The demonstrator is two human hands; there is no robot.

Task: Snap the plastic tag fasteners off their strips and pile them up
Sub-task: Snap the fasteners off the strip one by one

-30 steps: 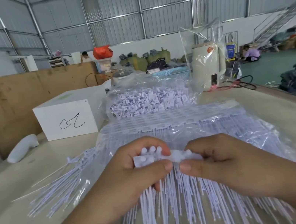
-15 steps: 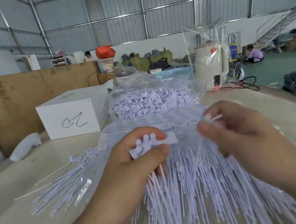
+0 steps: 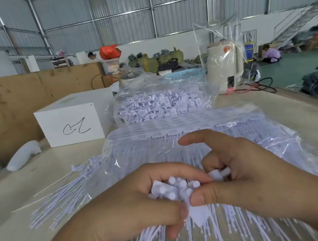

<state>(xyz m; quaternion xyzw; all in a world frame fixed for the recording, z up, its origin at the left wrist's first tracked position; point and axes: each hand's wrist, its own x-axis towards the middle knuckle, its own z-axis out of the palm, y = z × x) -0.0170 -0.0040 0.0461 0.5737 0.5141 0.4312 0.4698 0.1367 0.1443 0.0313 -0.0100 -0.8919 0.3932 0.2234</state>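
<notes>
Down at the near edge, loose white tails fan out toward the camera across the pale table (image 3: 309, 117), and right above them both hands meet at the middle. The left hand (image 3: 129, 204) curls tight around a bunch of plastic tag fasteners (image 3: 175, 188), their round white heads poking up between thumb and forefinger. The right hand (image 3: 245, 171) presses in against it, thumb pinching the flat tab end of that same bunch, a few more white heads tucked under its bent fingers, while its forefinger sticks out straight to the left, touching nothing. Under and beyond the hands lies a clear plastic bag of unbroken strips (image 3: 176, 130), the long tails spilling out to the left onto the table. Just behind that, a second clear bag holds the pile of separated fasteners (image 3: 160, 107), heaped and jumbled. To the left of it stands a white box (image 3: 71, 121) with a black scribble on its front, and nearer the left edge a white handheld tool (image 3: 24, 155) lies on its side. Farther back to the right, a cream kettle (image 3: 224, 68) stands wrapped in clear plastic beside a blue basket (image 3: 184, 73). A plywood board (image 3: 15, 97) closes off the left, and a seated person (image 3: 270, 54) is far off on the green floor.
</notes>
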